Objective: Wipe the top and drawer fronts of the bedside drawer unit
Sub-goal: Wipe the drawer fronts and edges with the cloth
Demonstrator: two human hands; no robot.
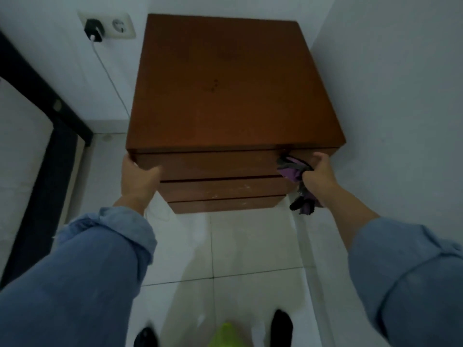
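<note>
A brown wooden bedside drawer unit point(225, 83) stands in a corner between white walls, its bare top facing me. Three drawer fronts point(220, 189) show below the top's front edge. My left hand point(139, 179) grips the left front corner of the unit at the top drawer. My right hand point(319, 172) is at the right end of the top drawer front, closed on a purple and grey cloth point(292, 169). Part of the cloth hangs down below my wrist.
A white wall socket point(107, 26) with a black charger and a white cable is on the wall at the left. A black frame point(42, 101) runs along the left. White floor tiles point(238, 246) lie below, with my dark shoes and a green object point(226, 334) at the bottom edge.
</note>
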